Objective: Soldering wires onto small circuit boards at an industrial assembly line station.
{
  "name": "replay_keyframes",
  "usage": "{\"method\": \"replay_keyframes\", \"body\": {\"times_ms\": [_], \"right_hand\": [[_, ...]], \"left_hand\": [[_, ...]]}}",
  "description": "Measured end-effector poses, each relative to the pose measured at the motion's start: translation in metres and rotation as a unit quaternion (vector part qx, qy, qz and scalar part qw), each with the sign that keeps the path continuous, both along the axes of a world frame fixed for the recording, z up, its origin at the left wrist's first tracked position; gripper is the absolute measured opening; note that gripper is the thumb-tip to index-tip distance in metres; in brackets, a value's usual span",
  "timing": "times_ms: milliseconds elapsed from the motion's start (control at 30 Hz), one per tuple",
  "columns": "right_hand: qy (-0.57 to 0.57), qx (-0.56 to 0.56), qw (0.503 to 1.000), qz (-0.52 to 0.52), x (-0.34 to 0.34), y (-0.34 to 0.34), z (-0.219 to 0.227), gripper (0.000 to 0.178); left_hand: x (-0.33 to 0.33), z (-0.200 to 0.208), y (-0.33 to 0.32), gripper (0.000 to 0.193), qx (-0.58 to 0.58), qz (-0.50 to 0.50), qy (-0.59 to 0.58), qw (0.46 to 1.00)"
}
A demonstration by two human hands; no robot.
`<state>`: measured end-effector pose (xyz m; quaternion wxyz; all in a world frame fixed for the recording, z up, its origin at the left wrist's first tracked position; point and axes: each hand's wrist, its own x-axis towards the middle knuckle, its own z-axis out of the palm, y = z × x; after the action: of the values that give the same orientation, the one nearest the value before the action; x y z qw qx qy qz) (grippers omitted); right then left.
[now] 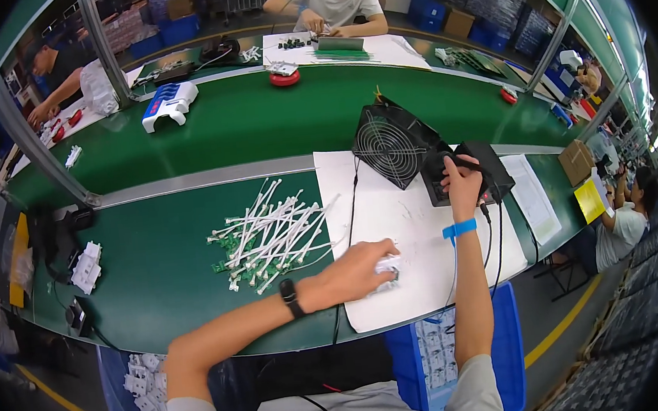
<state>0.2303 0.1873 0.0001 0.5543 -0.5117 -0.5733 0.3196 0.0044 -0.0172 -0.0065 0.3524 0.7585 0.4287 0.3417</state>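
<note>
My left hand (pixel 362 269) rests on the white sheet (pixel 393 223) near the table's front edge, its fingers closed around a small white part (pixel 389 265). A black watch sits on that wrist. My right hand (pixel 461 182) reaches forward to the black box (pixel 476 167) beside the black fan (pixel 393 147) and grips a black tool handle with a cord at the box. A blue strap with a thin cord circles my right wrist. A heap of white cabled parts on small green boards (pixel 269 234) lies left of the sheet.
A green bench (pixel 178 273) lies under everything, with a green conveyor (pixel 259 125) behind it. White connector parts (pixel 86 266) sit at the left edge. Blue bins of white parts (pixel 435 349) stand below the bench. Other people work across the conveyor and at both sides.
</note>
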Motion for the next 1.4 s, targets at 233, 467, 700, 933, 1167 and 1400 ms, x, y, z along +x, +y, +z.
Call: {"method": "replay_keyframes", "body": {"times_ms": [233,467,700,933,1167,1400], "right_hand": [[-0.068,0.135,0.98,-0.13,-0.006,0.011,-0.021,0.014],[-0.056,0.256,0.938,-0.228,0.007,-0.015,0.004,0.022],[0.063,0.26,0.96,-0.085,0.029,-0.074,-0.012,0.008],[0.108,0.1,0.989,0.032,-0.002,-0.113,-0.029,0.008],[0.104,0.093,0.981,0.133,-0.002,-0.13,-0.05,0.014],[0.102,0.08,0.981,0.147,-0.004,-0.13,-0.049,0.017]], "left_hand": [[0.022,-0.015,0.026,0.037,0.052,0.039,0.078,0.995],[0.018,-0.034,0.042,0.05,0.133,0.086,0.105,0.982],[0.005,-0.02,0.013,0.063,0.15,0.095,0.191,0.965],[-0.026,-0.022,0.009,0.043,0.182,0.088,0.225,0.953],[-0.025,-0.029,0.01,0.038,0.216,0.087,0.261,0.937],[-0.028,-0.031,0.012,0.038,0.225,0.082,0.255,0.937]]}}
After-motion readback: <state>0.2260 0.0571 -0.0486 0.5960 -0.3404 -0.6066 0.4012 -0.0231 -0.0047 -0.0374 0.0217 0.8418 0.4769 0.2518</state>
